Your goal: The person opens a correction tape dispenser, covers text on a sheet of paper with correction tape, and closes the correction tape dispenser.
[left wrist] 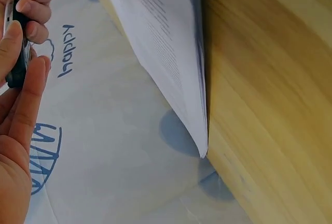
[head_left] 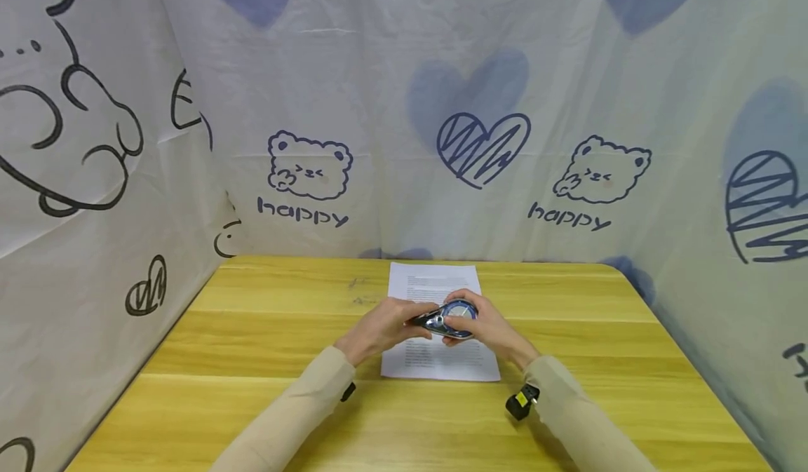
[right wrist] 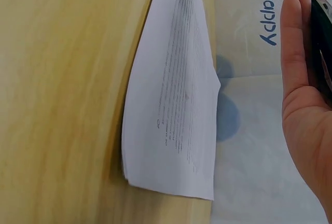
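A teardrop-shaped correction tape [head_left: 459, 309], with a round clear blue window and a narrow dark tip, is held above a printed stack of paper [head_left: 435, 368]. My right hand [head_left: 495, 330] grips its round body, thumb on the upper face and fingers around the far side. From the other side, my left hand [head_left: 381, 326] pinches the narrow tip between thumb and fingers. Seen in the left wrist view, the correction tape [left wrist: 21, 71] shows its dark edge between both hands. In the right wrist view, the right palm and fingers [right wrist: 294, 47] lie along its underside.
The paper lies flat on a yellow wood-grain table [head_left: 265, 402], upright before me, its sheets slightly fanned at the edges. A white cloth [head_left: 391, 198] with hearts and bears hangs behind and along both sides. A small black device [head_left: 522, 402] sits at the right wrist.
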Tool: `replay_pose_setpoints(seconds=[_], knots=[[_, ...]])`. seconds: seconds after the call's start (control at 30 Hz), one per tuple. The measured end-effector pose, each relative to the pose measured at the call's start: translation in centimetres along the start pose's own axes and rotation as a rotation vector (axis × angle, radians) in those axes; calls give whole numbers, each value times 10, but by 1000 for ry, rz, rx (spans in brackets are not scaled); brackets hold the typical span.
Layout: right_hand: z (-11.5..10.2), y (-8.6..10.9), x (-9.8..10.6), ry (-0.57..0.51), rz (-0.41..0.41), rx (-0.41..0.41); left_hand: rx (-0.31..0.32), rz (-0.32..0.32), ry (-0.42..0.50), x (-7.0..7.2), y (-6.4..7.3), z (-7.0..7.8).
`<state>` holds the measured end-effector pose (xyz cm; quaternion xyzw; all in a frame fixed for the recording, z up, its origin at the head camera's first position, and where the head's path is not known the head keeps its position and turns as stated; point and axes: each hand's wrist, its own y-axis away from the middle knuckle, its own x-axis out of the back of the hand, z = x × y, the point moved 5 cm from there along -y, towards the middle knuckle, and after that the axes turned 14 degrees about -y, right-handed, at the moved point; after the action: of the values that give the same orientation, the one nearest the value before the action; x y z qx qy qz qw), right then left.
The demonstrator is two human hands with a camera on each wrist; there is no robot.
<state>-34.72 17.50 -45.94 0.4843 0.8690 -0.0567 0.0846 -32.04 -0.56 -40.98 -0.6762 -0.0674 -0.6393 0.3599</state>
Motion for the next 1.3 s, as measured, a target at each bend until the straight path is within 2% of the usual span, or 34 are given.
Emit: replay_pose_setpoints(seconds=[0.17, 0.37, 0.6, 0.73, 0.83, 1.07, 1.3], knots=[[-2, 1, -4, 8, 14, 1, 6, -12, 16, -1, 3, -3], [-5, -1, -3, 61, 81, 2, 118, 49, 76, -2, 0, -17], [-4, -5, -4, 224, 254, -3, 206, 108, 24, -6, 1, -24], [-2, -9, -10, 261, 292, 5, 264, 127, -10, -8, 0, -24], [-3, -12, -14, 242, 320, 15, 294, 99, -28, -10, -2, -21], [-8, -16, -22, 297, 404, 19, 369, -38, -26, -17, -4, -12], [1, -21, -28, 229, 452, -26, 443, -100, -55, -23, -3, -9]])
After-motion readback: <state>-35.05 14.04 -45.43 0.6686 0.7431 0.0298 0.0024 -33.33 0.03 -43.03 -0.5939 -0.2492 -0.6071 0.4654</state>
